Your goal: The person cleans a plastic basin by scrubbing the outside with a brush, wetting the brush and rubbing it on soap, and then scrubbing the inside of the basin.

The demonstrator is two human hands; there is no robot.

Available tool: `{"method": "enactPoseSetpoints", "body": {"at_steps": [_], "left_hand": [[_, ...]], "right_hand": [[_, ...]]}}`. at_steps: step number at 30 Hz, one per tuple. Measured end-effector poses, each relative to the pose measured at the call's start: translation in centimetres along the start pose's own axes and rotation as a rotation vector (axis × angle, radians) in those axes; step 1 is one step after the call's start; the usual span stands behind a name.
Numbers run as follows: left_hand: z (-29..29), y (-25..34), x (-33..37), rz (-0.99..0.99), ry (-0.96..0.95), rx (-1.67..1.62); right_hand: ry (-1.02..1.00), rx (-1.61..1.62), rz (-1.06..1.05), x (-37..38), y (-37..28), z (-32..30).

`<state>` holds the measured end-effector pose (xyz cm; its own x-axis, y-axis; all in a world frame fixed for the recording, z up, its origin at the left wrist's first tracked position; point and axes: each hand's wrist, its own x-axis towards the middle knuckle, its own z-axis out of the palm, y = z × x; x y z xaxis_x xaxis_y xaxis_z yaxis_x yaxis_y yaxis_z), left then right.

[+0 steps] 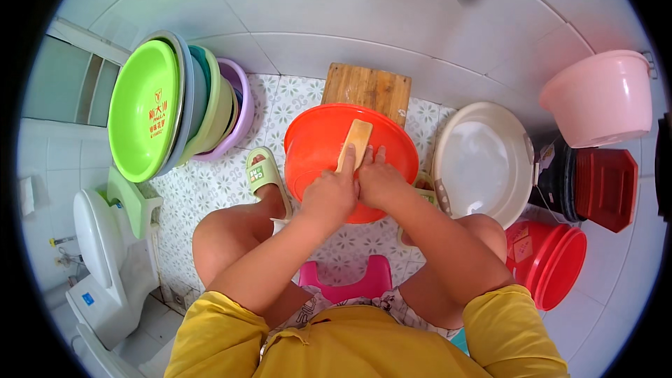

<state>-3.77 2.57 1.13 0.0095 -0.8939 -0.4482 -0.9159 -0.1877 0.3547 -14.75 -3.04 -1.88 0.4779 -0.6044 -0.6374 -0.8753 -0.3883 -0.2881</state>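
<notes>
An orange-red plastic basin [395,143] is in front of me on the floor, between my feet. Over it, a wooden-backed brush [360,134] lies lengthwise; any bristles are hidden underneath. My left hand [330,194] is closed round the near end of the brush, its index finger stretched along the wood. Against the brush's right edge, my right hand [381,180] presses with its fingers pointing away from me, and its wrist almost touches the left one. Both hands cover the basin's near middle.
A wooden stool [364,87] stands behind the basin. To its right are a white basin [448,168] of water, red buckets [560,266] and a pink tub [598,101]. Stacked basins [143,112] lean at left, above a toilet [98,238]. A pink stool [346,283] is beneath me.
</notes>
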Motion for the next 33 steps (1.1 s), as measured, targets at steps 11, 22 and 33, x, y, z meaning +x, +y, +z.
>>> {"method": "enactPoseSetpoints", "body": {"at_steps": [11, 22, 33], "left_hand": [[-1.0, -3.4, 1.5, -0.261, -0.037, 0.015], [1.1, 0.0, -0.8, -0.032, -0.022, 0.132], [-2.6, -2.2, -0.3, -0.185, 0.003, 0.009]], "right_hand": [[-0.028, 0.02, 0.027, -0.1, -0.2, -0.8], [-0.036, 0.111, 0.072, 0.3, 0.2, -1.6], [0.589, 0.185, 0.184, 5.9, 2.0, -3.9]]}}
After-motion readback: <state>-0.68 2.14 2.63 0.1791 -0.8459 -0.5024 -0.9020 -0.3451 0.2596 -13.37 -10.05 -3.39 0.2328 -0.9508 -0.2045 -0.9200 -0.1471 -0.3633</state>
